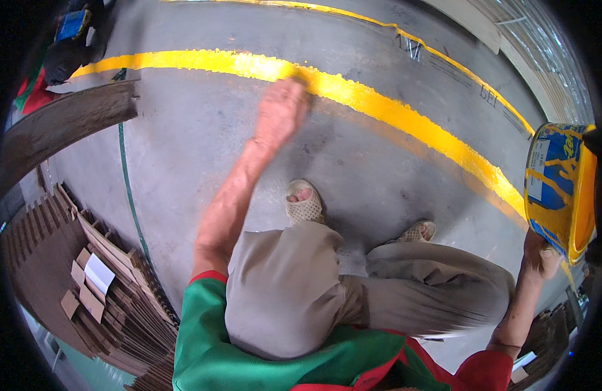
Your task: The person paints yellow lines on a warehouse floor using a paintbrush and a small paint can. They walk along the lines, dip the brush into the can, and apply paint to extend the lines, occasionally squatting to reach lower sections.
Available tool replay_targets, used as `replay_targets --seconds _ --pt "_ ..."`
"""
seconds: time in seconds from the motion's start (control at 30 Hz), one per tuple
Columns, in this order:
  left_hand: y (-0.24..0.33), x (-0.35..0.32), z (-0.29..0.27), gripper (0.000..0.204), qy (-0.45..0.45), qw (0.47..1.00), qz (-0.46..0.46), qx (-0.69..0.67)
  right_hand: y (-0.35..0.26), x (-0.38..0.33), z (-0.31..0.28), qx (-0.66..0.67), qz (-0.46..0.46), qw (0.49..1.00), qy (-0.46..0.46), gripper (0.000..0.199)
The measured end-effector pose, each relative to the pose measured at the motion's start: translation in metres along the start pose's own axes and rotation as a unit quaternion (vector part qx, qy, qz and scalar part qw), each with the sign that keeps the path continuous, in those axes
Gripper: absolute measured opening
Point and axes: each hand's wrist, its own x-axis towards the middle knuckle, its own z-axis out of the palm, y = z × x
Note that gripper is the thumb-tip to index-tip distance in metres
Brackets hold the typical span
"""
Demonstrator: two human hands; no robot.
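A broad yellow painted stripe [405, 120] with ragged edges curves across the grey concrete floor, shiny as if wet. My left hand [283, 111] is closed in a fist over the stripe's near edge, slightly blurred. A small dark shape shows at its fingertips; I cannot make out what it is. Off to the right, my right hand [544, 255] grips a blue paint can [554, 173] from below. The can is tilted, with yellow paint on its rim and running down its side. My sandalled feet and bent knees are between my arms.
Stacks of flat brown cardboard [47, 251] stand at the left, near a dark curved beam [73, 117]. Another person's dark-gloved hand [65, 62] and a blue can [73, 25] show at far upper left. Plastic-wrapped boards [509, 45] lie upper right.
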Motion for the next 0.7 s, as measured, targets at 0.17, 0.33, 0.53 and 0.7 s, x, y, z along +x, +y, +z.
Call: replay_targets --seconds 0.17,0.33,0.53,0.7 --pt "0.098 0.002 0.034 0.025 0.021 0.986 0.101 -0.128 0.0 0.002 -0.002 0.001 0.0 1.0 -0.003 0.088" --pt "0.111 0.022 0.021 0.021 -0.002 0.934 -0.076 -0.348 0.012 0.01 -0.012 0.005 0.004 1.0 -0.008 0.089" --pt "-0.002 0.013 -0.003 0.019 0.073 0.91 -0.235 -0.332 0.018 0.015 -0.019 0.006 0.0 1.0 -0.017 0.089" --pt "-0.091 0.0 -0.048 0.018 0.183 0.937 -0.247 -0.167 0.019 0.011 -0.03 0.027 0.016 0.999 -0.023 0.093"
